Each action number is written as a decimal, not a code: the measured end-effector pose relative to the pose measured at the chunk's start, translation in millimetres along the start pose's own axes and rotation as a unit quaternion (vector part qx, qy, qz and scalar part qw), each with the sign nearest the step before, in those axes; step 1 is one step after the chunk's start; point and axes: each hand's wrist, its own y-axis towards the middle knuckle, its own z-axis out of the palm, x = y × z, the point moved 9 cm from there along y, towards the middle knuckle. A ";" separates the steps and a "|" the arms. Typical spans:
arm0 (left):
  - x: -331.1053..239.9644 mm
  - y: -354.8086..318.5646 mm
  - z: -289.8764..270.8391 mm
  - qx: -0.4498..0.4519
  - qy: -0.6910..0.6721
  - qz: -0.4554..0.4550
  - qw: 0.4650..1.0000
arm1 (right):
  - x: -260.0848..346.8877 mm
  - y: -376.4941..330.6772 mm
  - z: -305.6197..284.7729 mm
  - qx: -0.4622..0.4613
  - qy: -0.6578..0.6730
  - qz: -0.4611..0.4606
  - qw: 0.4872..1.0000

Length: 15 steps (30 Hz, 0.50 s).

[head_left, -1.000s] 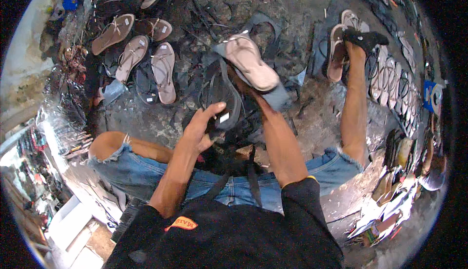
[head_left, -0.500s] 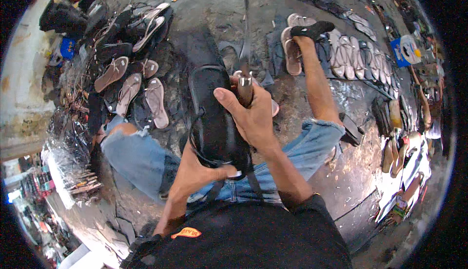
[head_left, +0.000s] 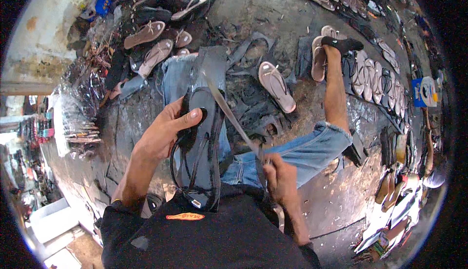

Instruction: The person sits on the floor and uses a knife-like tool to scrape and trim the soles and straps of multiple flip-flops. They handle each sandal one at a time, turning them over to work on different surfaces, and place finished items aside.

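Note:
My left hand [head_left: 165, 132] grips a black sandal [head_left: 200, 147] held upright against my chest, thumb over its upper edge. My right hand [head_left: 280, 176] is closed on the handle of a long knife [head_left: 229, 110], whose blade slants up and left across the top of the sandal. I sit on the ground in denim shorts, my right leg [head_left: 334, 88] stretched out, its foot in a black sandal [head_left: 341, 43].
A beige sandal [head_left: 277, 86] lies on dark rubber scraps ahead. More sandals [head_left: 151, 39] are heaped at the upper left, and rows of sandals [head_left: 375, 74] line the right. Packets and a blue box [head_left: 423, 92] sit at the far right.
The view has shifted. My right hand left the top of the sandal and now holds the knife lower right; my left hand moved up to grip the sandal's upper part.

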 end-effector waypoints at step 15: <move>-1.4 28.2 15.2 0.058 0.189 -0.054 0.979 | 58.2 132.6 -24.3 0.196 -0.072 -0.095 0.973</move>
